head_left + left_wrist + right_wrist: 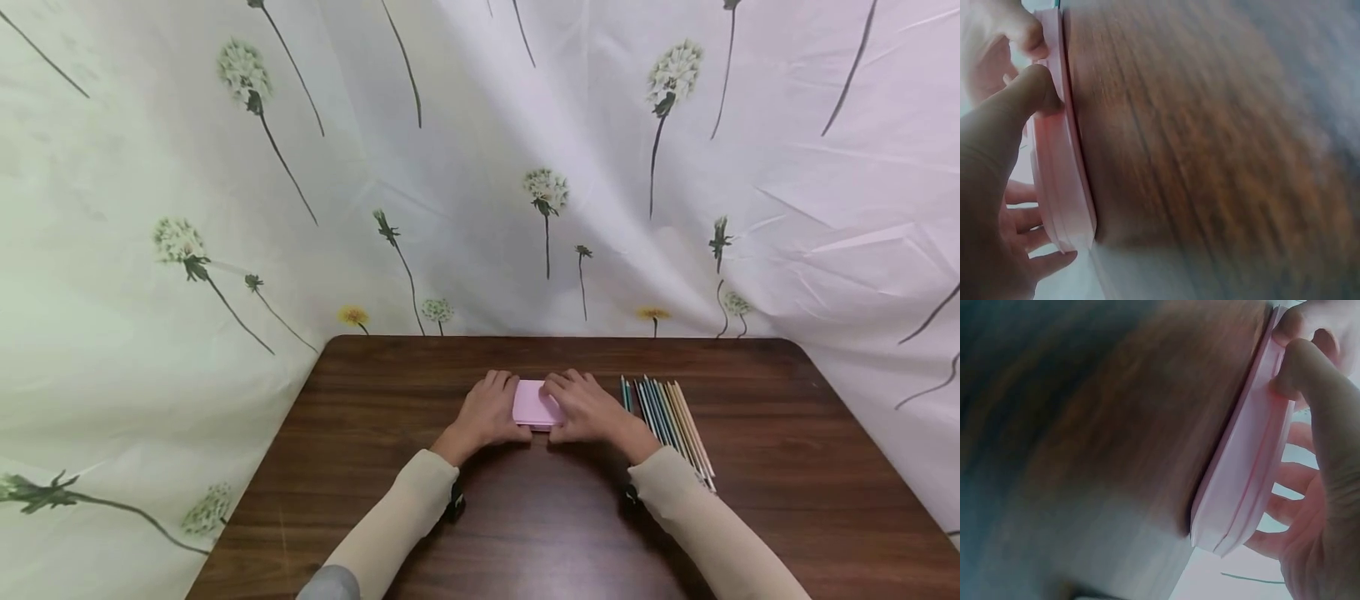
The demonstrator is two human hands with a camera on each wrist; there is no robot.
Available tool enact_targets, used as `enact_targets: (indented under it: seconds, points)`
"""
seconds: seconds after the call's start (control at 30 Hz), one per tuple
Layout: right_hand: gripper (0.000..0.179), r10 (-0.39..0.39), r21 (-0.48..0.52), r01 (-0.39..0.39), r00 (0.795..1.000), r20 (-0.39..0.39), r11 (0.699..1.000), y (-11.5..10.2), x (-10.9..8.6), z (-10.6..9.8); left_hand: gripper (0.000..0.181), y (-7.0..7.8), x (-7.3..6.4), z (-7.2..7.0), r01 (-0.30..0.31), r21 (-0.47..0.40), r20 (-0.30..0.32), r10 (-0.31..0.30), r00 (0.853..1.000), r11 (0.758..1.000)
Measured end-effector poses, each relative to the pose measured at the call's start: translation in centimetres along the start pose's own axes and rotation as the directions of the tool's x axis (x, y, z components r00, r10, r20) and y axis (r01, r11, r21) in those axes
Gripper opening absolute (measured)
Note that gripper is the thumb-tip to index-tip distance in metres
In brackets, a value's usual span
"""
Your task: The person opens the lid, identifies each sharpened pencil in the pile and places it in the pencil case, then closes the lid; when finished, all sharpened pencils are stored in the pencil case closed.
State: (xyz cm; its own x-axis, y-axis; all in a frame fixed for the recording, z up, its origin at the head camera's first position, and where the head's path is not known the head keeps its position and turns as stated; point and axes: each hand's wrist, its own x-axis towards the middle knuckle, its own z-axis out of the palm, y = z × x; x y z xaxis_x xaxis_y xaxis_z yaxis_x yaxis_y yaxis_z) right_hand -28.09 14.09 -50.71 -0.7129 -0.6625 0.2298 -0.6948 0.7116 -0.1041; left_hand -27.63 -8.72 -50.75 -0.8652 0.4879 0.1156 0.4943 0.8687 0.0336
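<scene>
A pink lidded box [531, 403] rests on the dark wooden table, toward its far side. My left hand [487, 412] holds the box from the left, thumb on the near side and fingers curving round the far side. From the right, my right hand [591, 410] grips it, its thumb on the near wall and its fingers over the lid and around the far edge. In the left wrist view, the long side wall of the box [1060, 169] shows a seam below the lid. The right wrist view shows the same wall [1241, 469], with both thumbs close together.
Several colored pencils [666, 417], mostly teal, blue and tan, lie side by side just right of the right hand, partly under the right forearm. Behind the wooden table [795, 467] hangs a white curtain [480, 250] printed with dandelions.
</scene>
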Motion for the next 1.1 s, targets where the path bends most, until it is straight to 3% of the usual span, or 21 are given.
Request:
enact_targets:
  seconds: [0.23, 0.43, 0.57, 0.67, 0.77, 0.9, 1.0, 1.1]
  points:
    - [0.056, 0.004, 0.016, -0.004, 1.000, 0.008, 1.000, 0.1, -0.1, -0.4, 0.099, 0.1, 0.2, 0.0, -0.011, 0.007, 0.003, 0.011, 1.000, 1.000]
    - [0.053, 0.032, 0.070, -0.036, 0.998, 0.063, 0.997, 0.0, 0.7, -1.5, 0.101, -0.5, 0.3, -0.1, -0.016, 0.010, -0.024, 0.016, 1.000, 1.000]
    - [0.056, 0.061, 0.077, -0.071, 0.990, 0.127, 0.995, 0.2, 1.1, -2.0, 0.102, -0.8, 0.2, -0.2, -0.019, -0.065, 0.010, 0.019, 1.000, 0.998]
    - [0.059, 0.092, 0.101, -0.109, 0.983, 0.156, 0.989, 0.5, 0.9, -2.3, 0.102, -1.1, 0.0, -0.3, -0.002, -0.176, 0.044, 0.010, 0.999, 0.984]
    - [0.060, 0.094, 0.135, -0.117, 0.982, 0.163, 0.984, 0.7, 0.9, -2.6, 0.103, -1.7, -0.4, -0.4, 0.049, -0.335, 0.068, -0.028, 0.997, 0.941]
    - [0.057, 0.077, 0.197, -0.111, 0.982, 0.170, 0.974, 1.0, 0.9, -2.9, 0.109, -2.7, -1.0, -0.3, 0.109, -0.549, 0.082, -0.076, 0.994, 0.829]
    - [0.052, 0.084, 0.282, -0.129, 0.983, 0.166, 0.951, 1.4, 0.8, -3.2, 0.114, -3.4, -1.3, 0.0, 0.123, -0.650, 0.075, -0.098, 0.992, 0.750]
    - [0.043, 0.109, 0.368, -0.156, 0.983, 0.146, 0.917, 2.1, 0.7, -3.8, 0.119, -3.8, -1.4, 0.3, 0.131, -0.707, 0.071, -0.115, 0.991, 0.695]
